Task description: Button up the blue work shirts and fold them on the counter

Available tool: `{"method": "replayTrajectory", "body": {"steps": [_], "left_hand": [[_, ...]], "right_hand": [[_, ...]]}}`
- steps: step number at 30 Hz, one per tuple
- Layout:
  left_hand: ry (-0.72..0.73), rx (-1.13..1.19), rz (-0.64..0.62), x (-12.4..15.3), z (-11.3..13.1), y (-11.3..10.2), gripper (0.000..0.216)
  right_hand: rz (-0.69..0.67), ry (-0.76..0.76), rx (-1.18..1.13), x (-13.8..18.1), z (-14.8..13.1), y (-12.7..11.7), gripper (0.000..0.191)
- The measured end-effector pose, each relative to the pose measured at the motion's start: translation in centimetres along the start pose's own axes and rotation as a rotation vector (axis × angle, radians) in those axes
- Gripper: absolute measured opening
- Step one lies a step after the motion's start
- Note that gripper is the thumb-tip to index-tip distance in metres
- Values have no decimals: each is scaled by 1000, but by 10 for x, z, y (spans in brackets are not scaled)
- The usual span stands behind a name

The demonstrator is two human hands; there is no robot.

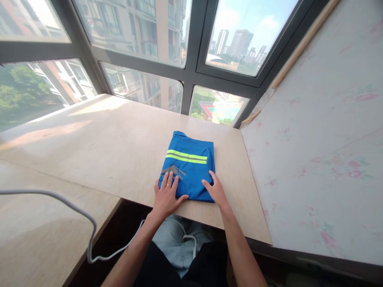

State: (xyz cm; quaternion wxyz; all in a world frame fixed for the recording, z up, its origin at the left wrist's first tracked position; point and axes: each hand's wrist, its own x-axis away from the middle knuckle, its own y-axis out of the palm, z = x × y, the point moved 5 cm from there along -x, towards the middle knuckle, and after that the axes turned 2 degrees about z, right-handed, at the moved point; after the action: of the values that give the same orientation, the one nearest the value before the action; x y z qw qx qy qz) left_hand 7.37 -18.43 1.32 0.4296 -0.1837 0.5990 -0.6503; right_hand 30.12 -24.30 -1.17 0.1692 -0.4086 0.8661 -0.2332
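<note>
A folded blue cloth point(194, 179) lies on the table point(125, 147) at our twelve o'clock, a yellow stripe point(179, 154) crossing its far half. At its seven o'clock corner, our left hand point(166, 196) rests spread and flat, clenching nothing. At its four o'clock edge, our right hand point(218, 191) touches it; whether it pinches the cloth, we cannot tell.

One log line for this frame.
left hand: spread on folded blue garment | right hand: open, at garment's right side | garment: on table, reflective stripe up
</note>
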Motion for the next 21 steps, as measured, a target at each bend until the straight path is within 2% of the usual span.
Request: {"method": "replayTrajectory", "body": {"steps": [7, 12, 15, 18, 21], "left_hand": [[-4, 39, 117, 4, -1, -1, 74], [-5, 109, 177, 7, -2, -5, 65], [-9, 189, 221, 7, -7, -9, 47], [-12, 325, 316, 8, -16, -13, 34], [-70, 515, 440, 11, -27, -14, 31]], "right_hand": [[146, -191, 44, 18, -6, -7, 48], [164, -181, 22, 19, -7, -9, 46], [165, -161, 2, 19, -7, -10, 45], [163, -149, -25, 19, -6, -11, 44], [167, -147, -40, 19, -6, -11, 45]]}}
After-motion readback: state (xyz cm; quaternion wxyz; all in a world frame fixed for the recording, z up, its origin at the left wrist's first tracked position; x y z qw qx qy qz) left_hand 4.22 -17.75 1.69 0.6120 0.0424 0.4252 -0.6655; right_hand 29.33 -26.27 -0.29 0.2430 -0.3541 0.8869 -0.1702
